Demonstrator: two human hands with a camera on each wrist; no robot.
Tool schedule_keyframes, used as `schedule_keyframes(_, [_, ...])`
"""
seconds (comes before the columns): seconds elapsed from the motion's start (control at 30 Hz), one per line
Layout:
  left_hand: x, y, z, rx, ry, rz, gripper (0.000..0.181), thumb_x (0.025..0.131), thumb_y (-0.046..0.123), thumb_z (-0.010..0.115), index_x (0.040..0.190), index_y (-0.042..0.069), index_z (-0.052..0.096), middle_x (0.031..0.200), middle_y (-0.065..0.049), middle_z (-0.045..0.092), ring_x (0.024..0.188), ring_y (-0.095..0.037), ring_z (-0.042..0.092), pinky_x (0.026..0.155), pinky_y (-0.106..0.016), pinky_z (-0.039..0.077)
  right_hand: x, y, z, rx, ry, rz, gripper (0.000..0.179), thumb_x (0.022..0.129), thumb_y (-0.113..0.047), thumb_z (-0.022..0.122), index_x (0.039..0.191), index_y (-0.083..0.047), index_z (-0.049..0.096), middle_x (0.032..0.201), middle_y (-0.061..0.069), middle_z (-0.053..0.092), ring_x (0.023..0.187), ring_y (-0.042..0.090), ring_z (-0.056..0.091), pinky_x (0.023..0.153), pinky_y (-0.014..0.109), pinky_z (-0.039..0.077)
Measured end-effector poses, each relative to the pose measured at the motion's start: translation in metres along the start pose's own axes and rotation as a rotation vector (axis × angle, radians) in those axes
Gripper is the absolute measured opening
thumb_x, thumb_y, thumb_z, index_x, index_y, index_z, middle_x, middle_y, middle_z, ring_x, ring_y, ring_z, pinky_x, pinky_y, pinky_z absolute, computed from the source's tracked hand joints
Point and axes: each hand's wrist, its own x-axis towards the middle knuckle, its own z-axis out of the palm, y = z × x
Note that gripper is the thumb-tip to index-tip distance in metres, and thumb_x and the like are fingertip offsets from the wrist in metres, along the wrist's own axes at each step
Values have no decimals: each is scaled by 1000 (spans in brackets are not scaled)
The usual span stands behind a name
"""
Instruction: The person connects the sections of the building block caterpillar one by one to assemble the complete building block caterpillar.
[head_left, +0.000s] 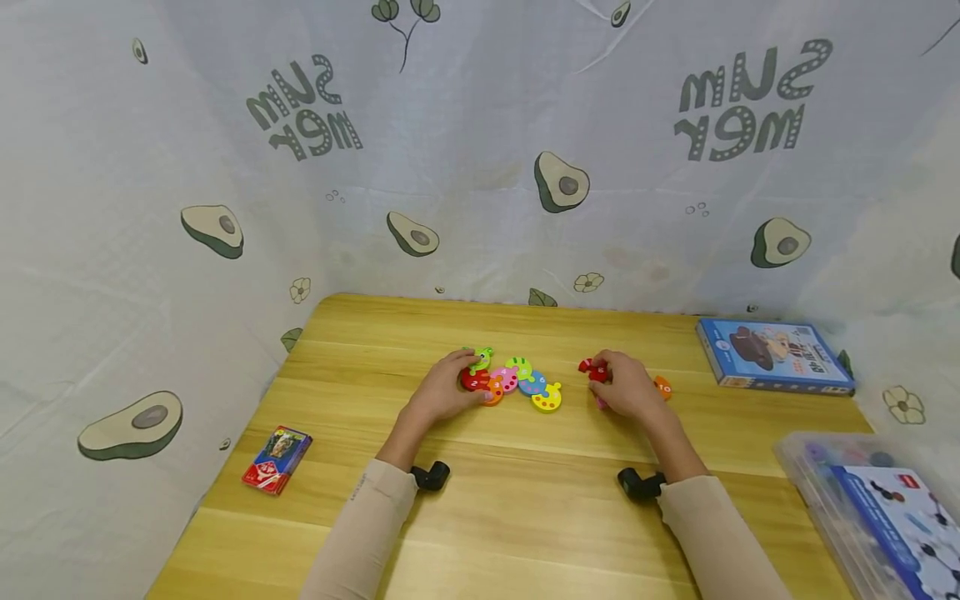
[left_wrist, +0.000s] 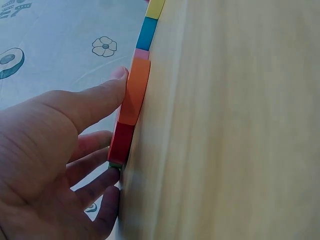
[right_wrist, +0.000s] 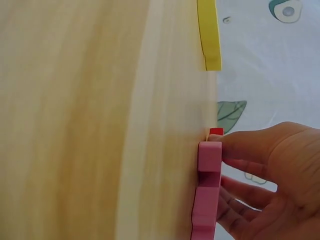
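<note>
A chain of flat wooden caterpillar puzzle pieces lies on the table, with a green head (head_left: 482,359), a red piece (left_wrist: 121,142), an orange piece (left_wrist: 136,92), then pink, light green, blue and a yellow piece (head_left: 547,398) at its right end. My left hand (head_left: 442,387) spans the chain's left end, thumb against the orange piece and fingers around the red piece and head. To the right, my right hand (head_left: 628,385) pinches a separate red piece (head_left: 597,371) between thumb and fingers. Partly hidden below that hand is a loose pink piece (right_wrist: 207,195); a loose orange piece (head_left: 662,387) lies just beyond it.
A blue picture box (head_left: 776,357) lies at the back right of the wooden table (head_left: 525,517). The front right holds a clear plastic case (head_left: 813,492). On the left is a small red and blue card pack (head_left: 277,460). A printed cloth hangs behind.
</note>
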Motion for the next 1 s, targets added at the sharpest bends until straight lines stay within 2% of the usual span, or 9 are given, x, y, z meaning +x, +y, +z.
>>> schedule_keyframes(0.2, [0, 1, 4, 2, 5, -9, 71, 90, 38, 80, 150, 10, 53, 162, -8, 43, 152, -35, 36, 124, -51, 34, -5, -3, 3, 32, 18, -4, 44, 94, -15, 74, 131, 4, 60, 106, 19, 60, 89, 29, 53, 76, 39, 48])
schedule_keyframes(0.33, [0, 1, 6, 10, 13, -14, 71, 90, 38, 80, 150, 10, 54, 161, -8, 44, 151, -35, 37, 123, -51, 36, -12, -9, 7, 69, 51, -42, 50, 94, -16, 75, 137, 2, 58, 123, 22, 62, 96, 31, 58, 83, 43, 54])
schedule_keyframes(0.47, [1, 3, 5, 30, 24, -18, 70, 90, 38, 79, 150, 11, 54, 161, -8, 44, 151, -35, 38, 122, -49, 37, -14, -17, 8, 94, 70, -89, 46, 94, -15, 75, 135, -1, 62, 135, 23, 61, 100, 33, 61, 88, 49, 57])
schedule_keyframes(0.73, [1, 6, 6, 46, 35, -28, 70, 90, 39, 79, 148, 10, 55, 160, -9, 45, 151, -34, 38, 122, -49, 37, -14, -28, 7, 107, 3, -130, 41, 93, -14, 76, 132, -4, 67, 135, 21, 63, 100, 32, 63, 91, 50, 58])
schedule_keyframes(1.0, [2, 7, 7, 61, 38, -37, 70, 90, 40, 79, 148, 10, 55, 160, -9, 45, 150, -33, 39, 122, -48, 38, -8, -33, 6, 48, -72, -150, 37, 93, -11, 76, 130, -7, 69, 139, 21, 60, 105, 34, 63, 94, 52, 58])
